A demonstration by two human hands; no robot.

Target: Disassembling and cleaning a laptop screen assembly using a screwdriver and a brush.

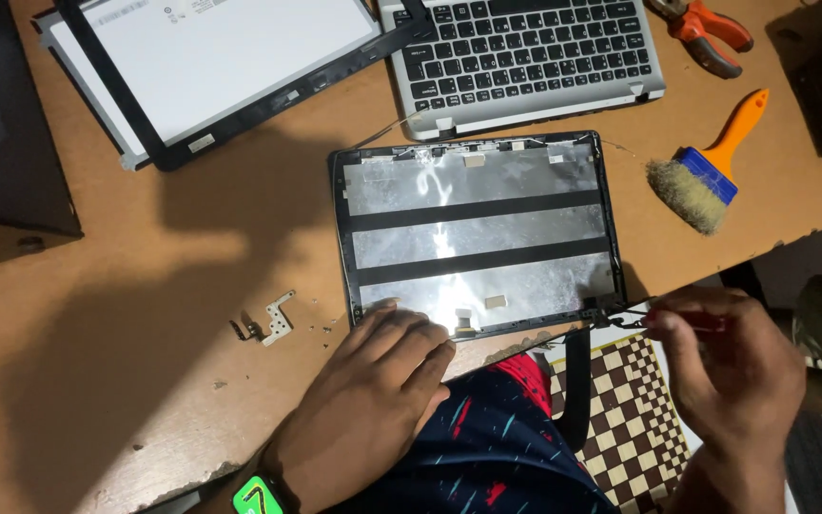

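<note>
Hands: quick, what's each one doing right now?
Left hand: open, fingers flat on the laptop lid cover.
Right hand: closed, pinching a thin red-handled tool at the lid's corner.

Repair workshop: dismantled laptop (525, 62), pliers (706, 33), brush (706, 171) on workbench (145, 333).

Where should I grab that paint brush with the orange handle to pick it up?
Take the brush by its orange handle, probably coming from the upper right. The handle points that way toward the table's far side and lies bare, while the bristles face lower left toward the laptop lid panel. The pliers lie beyond it, apart from the handle.
</note>
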